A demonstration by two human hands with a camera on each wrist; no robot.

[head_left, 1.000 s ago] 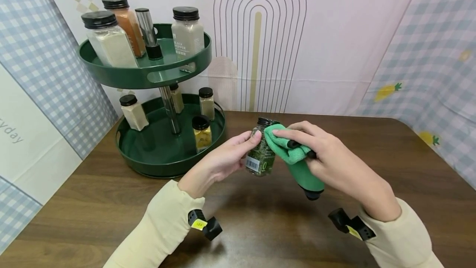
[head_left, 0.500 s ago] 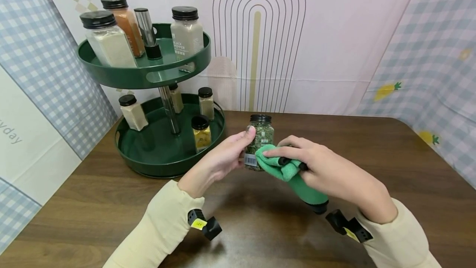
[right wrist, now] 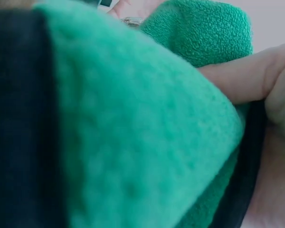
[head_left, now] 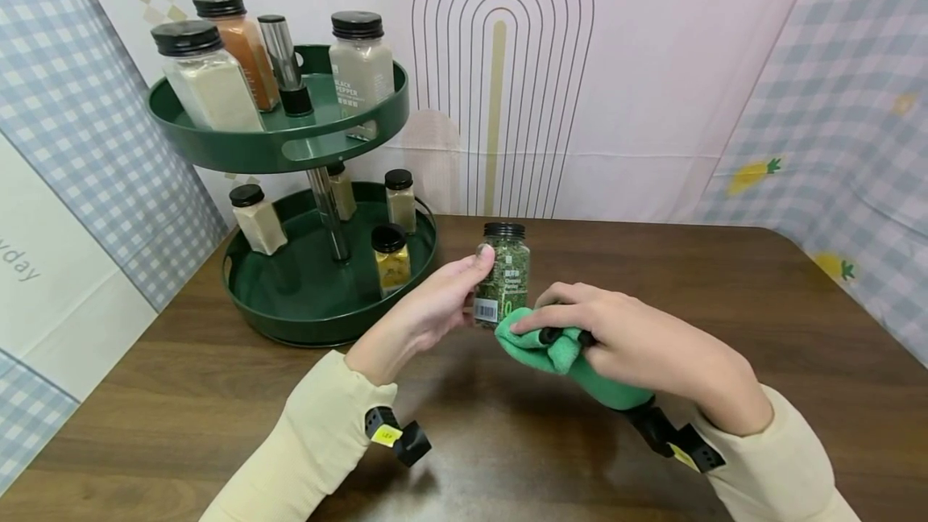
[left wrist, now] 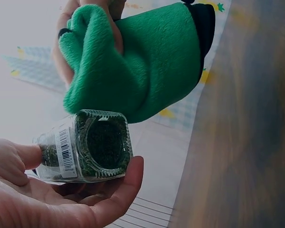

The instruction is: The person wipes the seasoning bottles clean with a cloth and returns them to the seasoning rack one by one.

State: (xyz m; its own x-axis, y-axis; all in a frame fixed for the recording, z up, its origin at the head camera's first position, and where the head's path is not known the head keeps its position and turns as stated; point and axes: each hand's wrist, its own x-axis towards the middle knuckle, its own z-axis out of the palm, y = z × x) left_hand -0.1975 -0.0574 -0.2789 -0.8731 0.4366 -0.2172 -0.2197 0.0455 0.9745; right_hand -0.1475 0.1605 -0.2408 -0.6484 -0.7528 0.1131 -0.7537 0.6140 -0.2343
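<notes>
A glass spice jar (head_left: pixel 507 276) of green dried herbs, with a black lid, is held above the table by my left hand (head_left: pixel 435 304), thumb on one side and fingers behind. The left wrist view shows its clear base and barcode label (left wrist: pixel 65 151). My right hand (head_left: pixel 616 329) grips a bunched green cloth (head_left: pixel 540 349) with black edging. The cloth lies against the jar's lower right corner, and part of it hangs below the hand. In the right wrist view the cloth (right wrist: pixel 142 123) fills most of the picture and hides nearly all of the jar.
A green two-tier rack (head_left: pixel 319 321) stands at the left of the wooden table (head_left: pixel 689 280). Large jars and a silver-and-black cylinder (head_left: pixel 284 63) sit on its upper tier. Several small jars are on the lower one, a yellow one (head_left: pixel 392 264) nearest my left hand. A patterned cloth backdrop stands behind.
My right hand has drawn the green cloth down the jar's front to its bottom corner, uncovering the label. The jar has gone from tilted to nearly upright in my left hand.
</notes>
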